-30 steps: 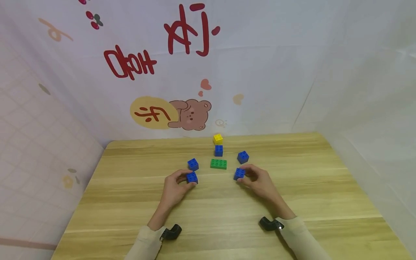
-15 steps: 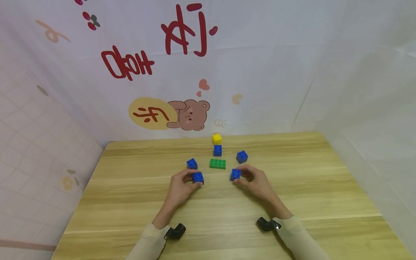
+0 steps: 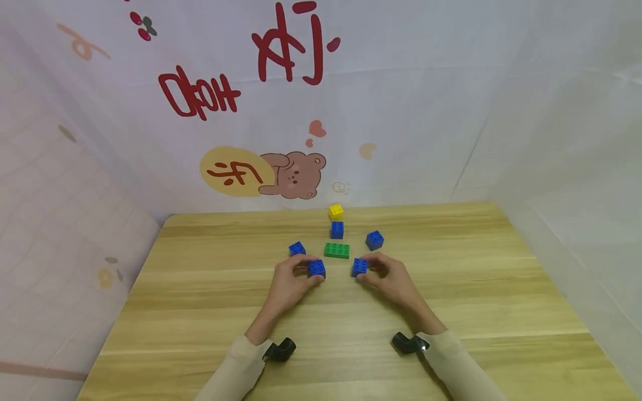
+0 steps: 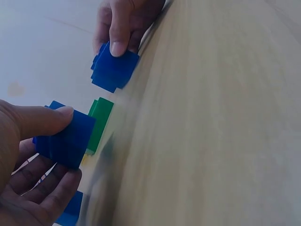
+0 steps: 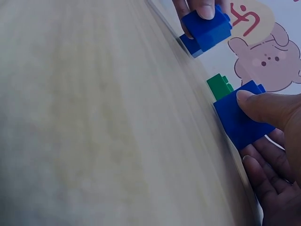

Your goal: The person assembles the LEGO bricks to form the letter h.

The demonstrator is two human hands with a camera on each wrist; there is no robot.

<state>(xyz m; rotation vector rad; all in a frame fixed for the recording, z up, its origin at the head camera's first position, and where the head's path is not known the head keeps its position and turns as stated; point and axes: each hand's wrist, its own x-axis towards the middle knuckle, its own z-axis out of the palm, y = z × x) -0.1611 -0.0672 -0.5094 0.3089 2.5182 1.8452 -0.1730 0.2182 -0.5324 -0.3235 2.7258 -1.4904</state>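
My left hand [image 3: 288, 285] pinches a blue building block [image 3: 317, 268] between thumb and fingers, studs facing up. Opposite it, my right hand [image 3: 393, 278] grips another blue block [image 3: 359, 267] by its sides. A gap of bare table separates these two blocks. Just beyond them lies a flat green block [image 3: 337, 250] with two rows of studs. In the left wrist view the left block [image 4: 68, 136] shows the thumb on one face and fingertips on the other. The right wrist view has the right block [image 5: 244, 115] held likewise, the green block [image 5: 219, 87] partly behind it.
Behind the left hand sits a loose blue block [image 3: 297, 248], partly covered by the fingers. Another blue block [image 3: 374, 240] lies beyond the right hand. Farther back stand a blue block [image 3: 337, 230] and a yellow block [image 3: 336, 212], near the curtain [image 3: 411, 167] at the wooden table's [image 3: 215, 239] far edge.
The left hand has carried its blue block rightward, and the right hand has brought its block slightly left, so the two are closer together. The loose blocks stay where they were.
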